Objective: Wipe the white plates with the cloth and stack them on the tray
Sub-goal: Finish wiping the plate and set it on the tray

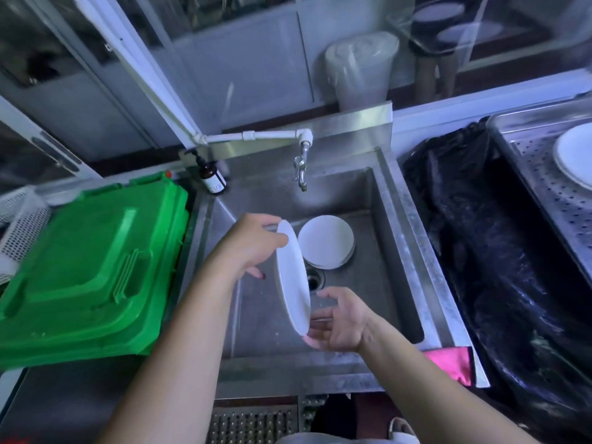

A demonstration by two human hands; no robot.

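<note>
Over the steel sink (394, 238) I hold a white plate (293, 277) on edge, nearly vertical. My left hand (253, 245) grips its upper rim, thumb toward the front. My right hand (336, 320) is at its lower rim with fingers spread and relaxed, touching the plate's edge from below. A stack of white plates (326, 241) lies on the sink floor beside the drain (314, 280). A pink cloth (451, 363) lies on the sink's front right corner. At the far right another white plate (573, 158) rests on a perforated metal tray (544, 174).
A tap (301, 168) hangs over the sink's back. A brown pump bottle (211, 177) stands at its back left corner. A green bin lid (86, 261) lies to the left. A bin with a black bag (490, 238) sits between sink and tray.
</note>
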